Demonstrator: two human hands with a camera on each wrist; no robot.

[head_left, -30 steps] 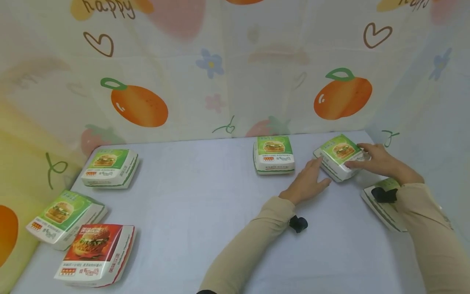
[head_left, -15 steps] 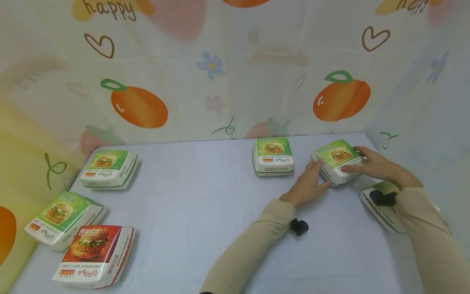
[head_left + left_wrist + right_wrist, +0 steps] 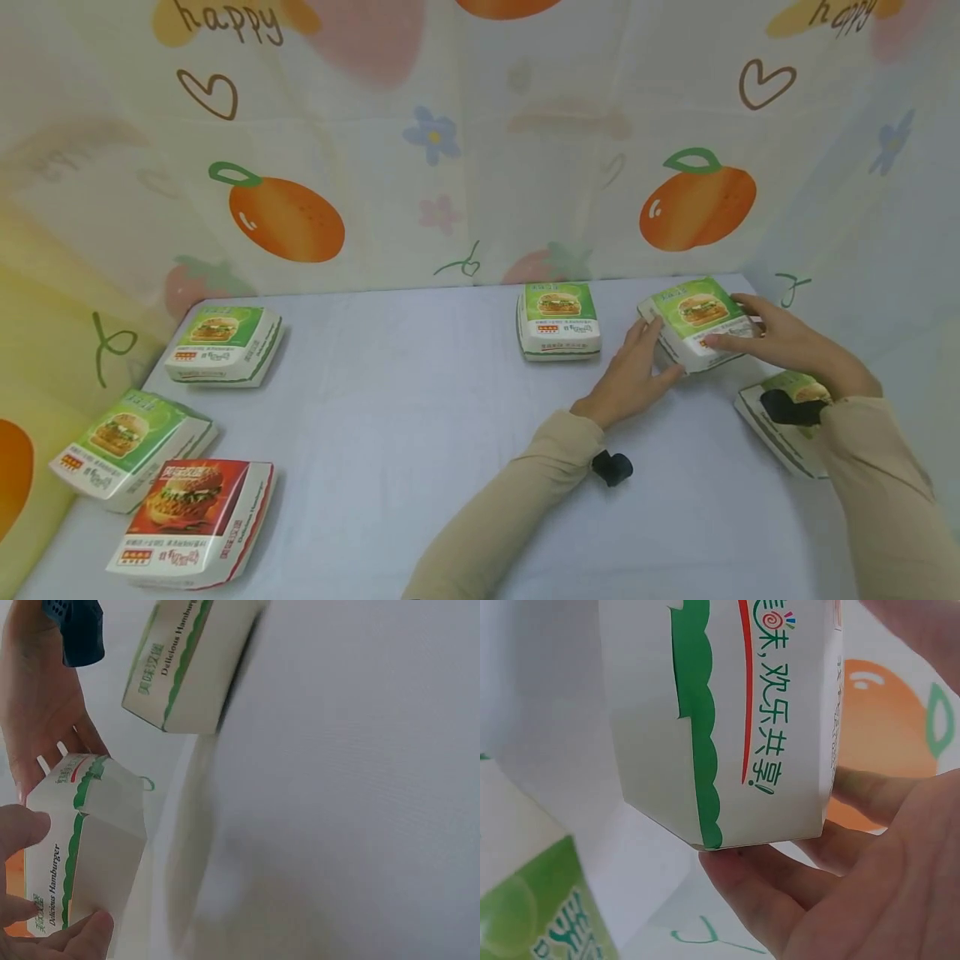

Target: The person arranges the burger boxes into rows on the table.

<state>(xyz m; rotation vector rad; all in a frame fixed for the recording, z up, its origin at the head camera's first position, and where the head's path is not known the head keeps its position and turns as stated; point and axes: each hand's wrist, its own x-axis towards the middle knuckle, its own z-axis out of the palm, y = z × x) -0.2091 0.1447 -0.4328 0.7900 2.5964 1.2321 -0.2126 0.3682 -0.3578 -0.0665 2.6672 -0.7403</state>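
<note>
Both hands hold a green-and-white hamburger box (image 3: 702, 315) near the table's back right corner. My left hand (image 3: 628, 375) grips its left side; in the left wrist view the left thumb (image 3: 26, 829) lies on one face and fingertips (image 3: 94, 934) curl at another edge. My right hand (image 3: 795, 340) holds the right side, thumb over the printed top. In the right wrist view, its fingers (image 3: 761, 892) touch the box's end. The box seems slightly raised off the table. A second green box (image 3: 791, 417) lies under the right wrist, partly hidden by the sleeve and a black wrist camera.
A green hamburger box (image 3: 558, 321) stands left of the held one. Two more green boxes (image 3: 223, 346) and a red hamburger box (image 3: 197, 521) lie along the left side of the white table (image 3: 390, 433). A printed curtain (image 3: 480, 150) hangs behind.
The held box shifted slightly toward the person, then back and a little right, with both hands on it throughout. The other boxes stay where they were.
</note>
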